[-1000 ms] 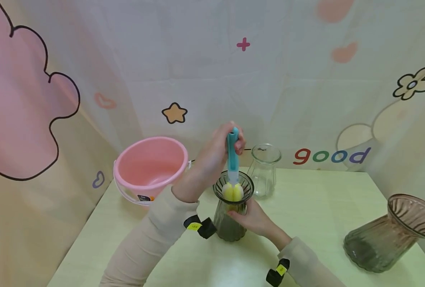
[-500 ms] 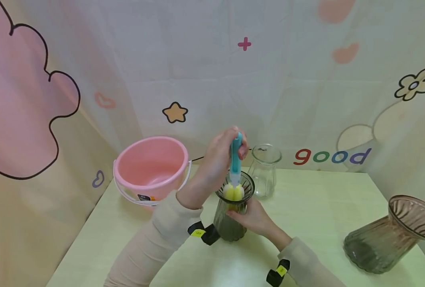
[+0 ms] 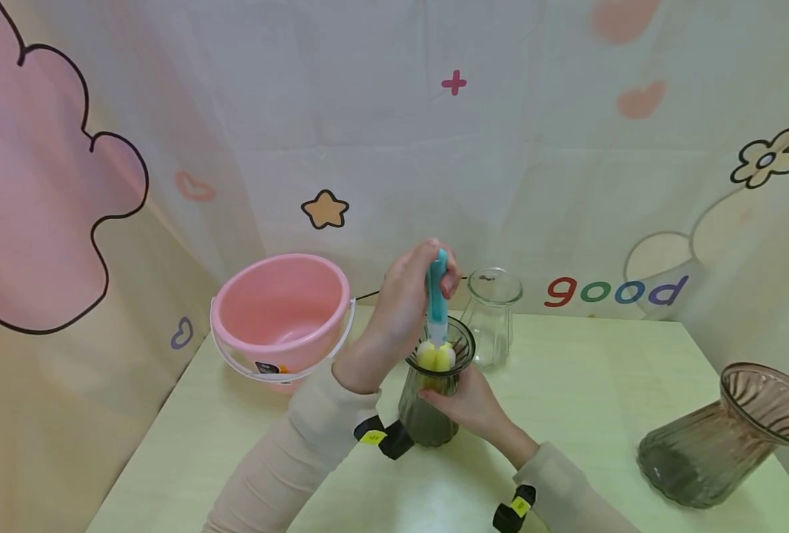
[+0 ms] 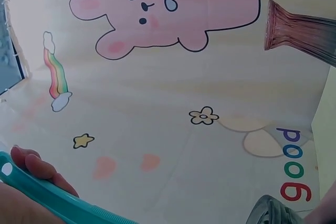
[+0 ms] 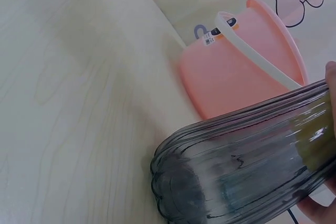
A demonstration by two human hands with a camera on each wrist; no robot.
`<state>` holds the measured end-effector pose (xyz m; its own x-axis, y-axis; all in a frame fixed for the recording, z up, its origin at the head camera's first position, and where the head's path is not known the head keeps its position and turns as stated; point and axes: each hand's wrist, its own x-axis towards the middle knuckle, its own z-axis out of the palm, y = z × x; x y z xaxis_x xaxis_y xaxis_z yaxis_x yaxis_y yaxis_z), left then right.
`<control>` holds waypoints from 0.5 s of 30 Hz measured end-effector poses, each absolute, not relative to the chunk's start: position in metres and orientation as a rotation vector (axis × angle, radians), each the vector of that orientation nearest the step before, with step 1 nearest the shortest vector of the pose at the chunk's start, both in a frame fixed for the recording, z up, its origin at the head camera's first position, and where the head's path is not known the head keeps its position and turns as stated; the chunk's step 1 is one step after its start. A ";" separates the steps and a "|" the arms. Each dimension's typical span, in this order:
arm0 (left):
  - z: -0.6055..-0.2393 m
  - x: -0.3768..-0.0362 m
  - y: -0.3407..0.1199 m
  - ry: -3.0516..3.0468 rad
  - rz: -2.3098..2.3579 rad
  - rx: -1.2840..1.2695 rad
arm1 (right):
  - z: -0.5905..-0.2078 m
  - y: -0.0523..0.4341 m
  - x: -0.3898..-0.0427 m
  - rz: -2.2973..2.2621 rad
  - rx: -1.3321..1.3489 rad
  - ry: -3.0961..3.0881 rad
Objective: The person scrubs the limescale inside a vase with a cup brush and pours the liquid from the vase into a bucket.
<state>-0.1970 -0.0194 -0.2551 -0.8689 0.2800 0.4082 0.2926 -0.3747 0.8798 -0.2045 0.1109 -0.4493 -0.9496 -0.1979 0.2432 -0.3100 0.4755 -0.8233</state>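
A dark ribbed glass vase (image 3: 430,403) stands upright near the middle of the pale table (image 3: 588,385). My right hand (image 3: 469,406) grips its narrow neck from the right. My left hand (image 3: 408,300) holds the teal handle of a bottle brush (image 3: 437,300) above the vase; the brush's yellow and white sponge head (image 3: 434,357) sits in the vase's flared mouth. The left wrist view shows the teal handle (image 4: 47,198) under my fingers (image 4: 37,167). In the right wrist view the vase's ribbed body (image 5: 241,171) fills the lower right.
A pink bucket (image 3: 280,314) with a white handle stands at the table's back left. A small clear glass vase (image 3: 491,314) is just behind the dark one. A large brownish ribbed vase (image 3: 727,437) leans at the right edge. Printed cloth walls enclose the table.
The brush has gone slightly lower and to the right, with its handle now nearer the vase's mouth. My left forearm has moved right too. The right hand keeps its hold on the vase.
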 end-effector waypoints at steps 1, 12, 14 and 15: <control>-0.255 -0.198 -0.019 -1.751 -2.469 -0.797 | -0.449 0.111 -0.205 1.487 0.448 -2.595; -0.307 -0.218 -0.008 -1.927 -2.600 -0.447 | -0.451 0.112 -0.206 1.467 0.504 -2.528; -0.317 -0.219 -0.007 -1.966 -2.601 -0.410 | -0.452 0.112 -0.206 1.470 0.512 -2.524; -0.321 -0.220 -0.006 -1.981 -2.590 -0.407 | -0.452 0.112 -0.205 1.475 0.519 -2.522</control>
<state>-0.2198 -0.0058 -0.3209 -0.9591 0.2618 0.1076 0.0352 -0.2667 0.9631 -0.2054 0.1121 -0.4516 -0.9242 -0.2089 0.3197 -0.3811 0.4491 -0.8081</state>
